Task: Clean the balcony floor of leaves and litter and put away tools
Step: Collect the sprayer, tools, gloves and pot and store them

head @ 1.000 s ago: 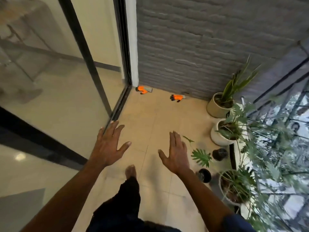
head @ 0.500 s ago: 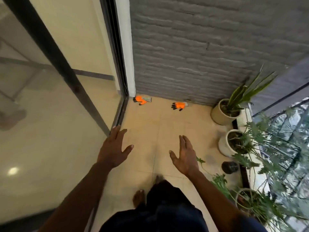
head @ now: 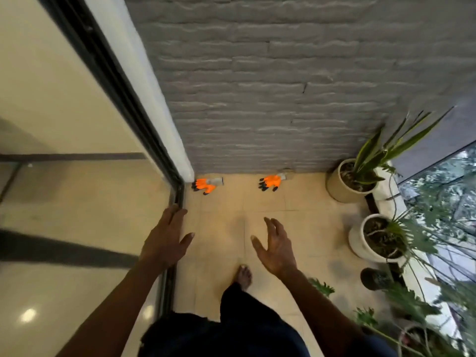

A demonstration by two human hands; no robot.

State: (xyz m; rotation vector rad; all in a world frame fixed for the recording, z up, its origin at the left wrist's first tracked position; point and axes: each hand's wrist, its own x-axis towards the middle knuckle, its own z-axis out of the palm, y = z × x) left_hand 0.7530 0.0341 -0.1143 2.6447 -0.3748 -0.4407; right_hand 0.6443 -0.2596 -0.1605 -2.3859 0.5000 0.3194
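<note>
Balcony floor [head: 221, 228]: beige tiles, two orange gloves at foot of grey brick wall [head: 257, 99]. Head view: corner glove [head: 207, 185] lies along wall, grey cuff right, black fingertips left. Second glove [head: 270, 182] lies likewise, well apart. Arms stretched forward: left hand [head: 164, 240] flat, right hand [head: 277, 247] loosely spread, both empty.

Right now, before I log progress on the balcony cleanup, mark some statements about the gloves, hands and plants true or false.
1. The corner glove and the second glove lie at the foot of the grey brick wall. True.
2. The right hand holds a glove. False: it is empty, fingers spread.
3. The left hand is open and holds nothing. True.
4. The pots stand on the person's left. False: the beige pot and the white pot stand to the right.
</note>
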